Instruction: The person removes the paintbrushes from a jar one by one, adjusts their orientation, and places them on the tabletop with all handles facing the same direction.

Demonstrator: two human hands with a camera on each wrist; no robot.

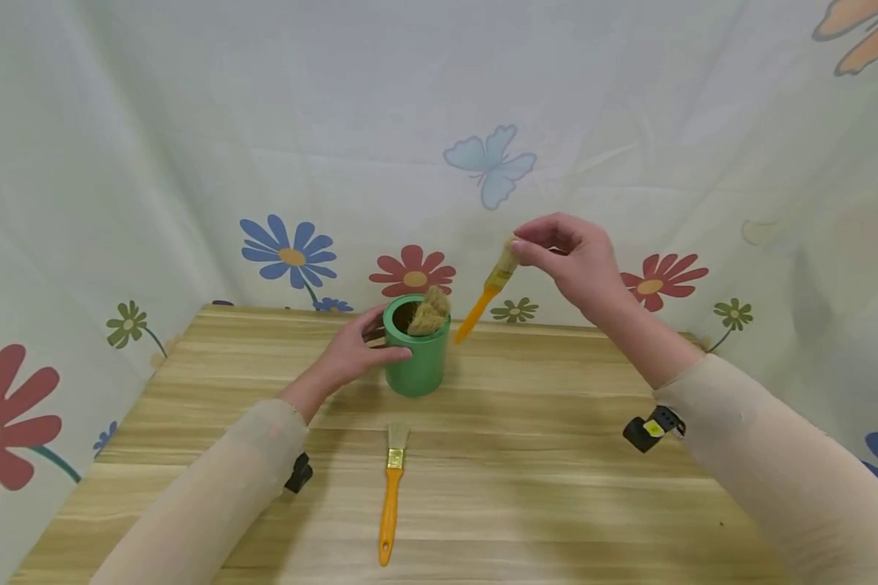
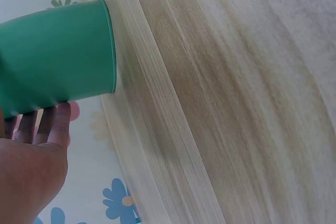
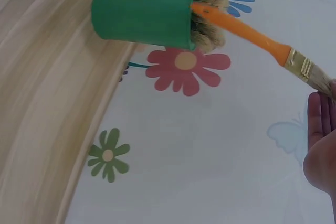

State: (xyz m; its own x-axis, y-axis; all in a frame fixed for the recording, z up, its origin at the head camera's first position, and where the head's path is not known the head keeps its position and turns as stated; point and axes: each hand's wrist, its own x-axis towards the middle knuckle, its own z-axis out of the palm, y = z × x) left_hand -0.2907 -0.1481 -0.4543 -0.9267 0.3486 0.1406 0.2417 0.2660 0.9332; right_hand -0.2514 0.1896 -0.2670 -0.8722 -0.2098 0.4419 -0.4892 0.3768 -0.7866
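A green cylindrical can (image 1: 415, 370) stands upright at the back of the wooden table. My left hand (image 1: 351, 349) grips it from the left, the thumb across the front near the rim and the fingers behind. Bristle ends of brushes (image 1: 429, 313) stick up from its mouth, their handles hidden inside. Just right of the can, my right hand (image 1: 581, 264) pinches a paintbrush (image 1: 477, 313) by its bristles. Its orange handle (image 3: 247, 31) slants down toward the can; in the right wrist view the handle tip overlaps the rim.
Another orange-handled paintbrush (image 1: 389, 508) lies on the wooden table (image 1: 556, 463) in front of the can, bristles pointing away from me. Behind the table's far edge hangs a white curtain (image 1: 380, 106) printed with flowers and a butterfly.
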